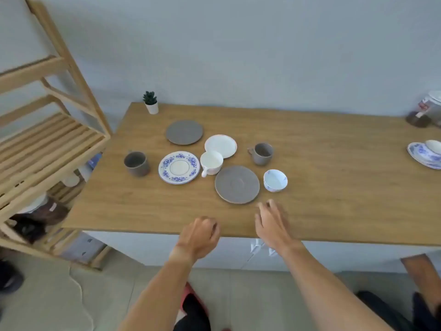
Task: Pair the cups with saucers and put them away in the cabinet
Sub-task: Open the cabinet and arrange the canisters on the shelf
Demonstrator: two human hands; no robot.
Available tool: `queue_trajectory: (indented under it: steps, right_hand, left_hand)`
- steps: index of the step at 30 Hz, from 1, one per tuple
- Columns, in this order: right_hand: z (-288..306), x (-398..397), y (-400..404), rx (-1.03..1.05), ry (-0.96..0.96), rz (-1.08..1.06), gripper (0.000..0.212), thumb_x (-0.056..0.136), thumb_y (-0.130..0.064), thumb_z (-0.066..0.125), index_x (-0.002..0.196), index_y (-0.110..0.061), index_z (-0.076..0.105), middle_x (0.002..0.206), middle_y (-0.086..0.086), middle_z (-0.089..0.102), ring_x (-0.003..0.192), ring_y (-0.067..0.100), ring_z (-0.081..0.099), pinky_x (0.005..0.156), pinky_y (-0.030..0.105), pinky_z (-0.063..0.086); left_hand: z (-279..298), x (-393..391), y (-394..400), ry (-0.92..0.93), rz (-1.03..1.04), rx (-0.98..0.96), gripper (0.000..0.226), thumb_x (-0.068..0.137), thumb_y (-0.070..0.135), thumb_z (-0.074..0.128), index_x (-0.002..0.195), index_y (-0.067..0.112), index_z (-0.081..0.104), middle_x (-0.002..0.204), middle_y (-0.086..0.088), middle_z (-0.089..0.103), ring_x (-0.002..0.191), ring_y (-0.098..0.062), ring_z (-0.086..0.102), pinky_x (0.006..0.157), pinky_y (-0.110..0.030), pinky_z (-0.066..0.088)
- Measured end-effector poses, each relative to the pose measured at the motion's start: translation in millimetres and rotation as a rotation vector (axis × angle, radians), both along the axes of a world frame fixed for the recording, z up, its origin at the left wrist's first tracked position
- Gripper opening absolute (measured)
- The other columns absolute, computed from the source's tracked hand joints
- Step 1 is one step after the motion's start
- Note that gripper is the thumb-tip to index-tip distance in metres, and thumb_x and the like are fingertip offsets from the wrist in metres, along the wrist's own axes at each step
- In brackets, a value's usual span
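- The pairing has not begun, judging by the layout: every cup and saucer lies loose on the light wooden worktop [310, 163], and none is stacked.
- Taking the round blue-floral white saucer [179, 167] as landmark: the dark grey handled mug [136, 163] stands just to its left, and the plain white cup with a handle [211, 162] stands close at its right edge.
- Behind the floral saucer lies a flat grey matte saucer [184, 132]; behind and to the right lies the plain white saucer [220, 146], which the white cup touches or overlaps.
- Right of it and nearer the person lies a second, larger grey saucer [237, 184]; beyond that stand a second grey mug [262, 153] and a small white handleless cup with blue marks [275, 180].
- The left hand [200, 235] hovers at the worktop's near edge, its grip curled loosely shut and holding nothing.
- The right hand [272, 222] reaches just short of the larger grey saucer, fingers spread, grip empty.
- The next move likely calls for matching by colour: a grey mug onto a grey saucer, lifted by the handle and set down centred.
- The pale wooden slatted shelf unit [47, 144] stands well left of the floral saucer; I judge it the cabinet meant.
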State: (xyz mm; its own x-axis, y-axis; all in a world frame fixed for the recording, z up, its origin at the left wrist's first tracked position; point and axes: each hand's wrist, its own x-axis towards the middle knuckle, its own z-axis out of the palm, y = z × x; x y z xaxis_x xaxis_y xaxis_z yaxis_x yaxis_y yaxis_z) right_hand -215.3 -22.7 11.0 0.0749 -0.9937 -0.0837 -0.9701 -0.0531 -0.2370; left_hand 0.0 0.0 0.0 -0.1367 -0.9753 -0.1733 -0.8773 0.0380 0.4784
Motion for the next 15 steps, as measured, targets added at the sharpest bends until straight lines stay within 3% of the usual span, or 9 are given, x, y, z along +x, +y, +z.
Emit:
queue_trajectory:
  steps: [3, 6, 9, 12, 15]
  right_hand:
    - [-29.1, -28.0, 13.3, 0.062, 0.063, -0.096, 0.034, 0.099, -0.027, 0.049, 0.125, -0.006, 0.055, 0.127, 0.015, 0.049, 0.120, 0.035, 0.049, 0.101, 0.043, 0.039]
    - [-57.4, -50.0, 29.4, 0.157, 0.075, -0.118, 0.062, 0.105, -0.037, 0.037, 0.156, -0.007, 0.022, 0.164, 0.018, 0.013, 0.152, 0.034, 0.012, 0.123, 0.045, 0.010]
    - [-73.4, -56.7, 34.6, 0.111, 0.052, -0.096, 0.066, 0.106, -0.042, 0.029, 0.160, -0.014, 0.004, 0.168, 0.010, -0.003, 0.155, 0.028, -0.004, 0.124, 0.045, -0.001]
    - [-82.2, -56.4, 33.7, 0.067, 0.062, -0.089, 0.066, 0.105, -0.040, 0.030, 0.160, -0.013, 0.005, 0.168, 0.011, 0.000, 0.155, 0.030, -0.002, 0.124, 0.047, 0.000]
    - [-90.0, -58.0, 36.6, 0.061, 0.072, -0.098, 0.065, 0.105, -0.040, 0.027, 0.160, -0.013, 0.005, 0.168, 0.012, -0.001, 0.155, 0.030, -0.004, 0.123, 0.047, -0.002]
  left_hand:
    - [-28.6, -39.6, 19.9, 0.049, -0.038, 0.052, 0.038, 0.099, 0.033, 0.037, 0.064, 0.018, 0.042, 0.074, -0.006, 0.055, 0.075, -0.034, 0.058, 0.060, -0.033, 0.036]
    - [-55.8, -81.3, 30.2, 0.067, 0.039, 0.169, 0.037, 0.103, 0.029, 0.032, 0.089, 0.007, 0.059, 0.097, -0.012, 0.064, 0.095, -0.035, 0.060, 0.080, -0.037, 0.042]
    - [-77.4, -118.3, 21.0, 0.142, 0.127, 0.270, 0.037, 0.103, 0.030, 0.031, 0.105, 0.006, 0.058, 0.108, -0.014, 0.065, 0.106, -0.035, 0.059, 0.091, -0.039, 0.042]
    - [-88.4, -148.6, 11.1, 0.278, 0.229, 0.439, 0.040, 0.104, 0.032, 0.027, 0.113, 0.008, 0.057, 0.117, -0.014, 0.064, 0.115, -0.034, 0.055, 0.098, -0.042, 0.040]
    - [-105.2, -163.5, 14.5, 0.458, 0.367, 0.487, 0.040, 0.104, 0.035, 0.027, 0.110, 0.007, 0.055, 0.110, -0.013, 0.064, 0.112, -0.035, 0.055, 0.098, -0.046, 0.044]
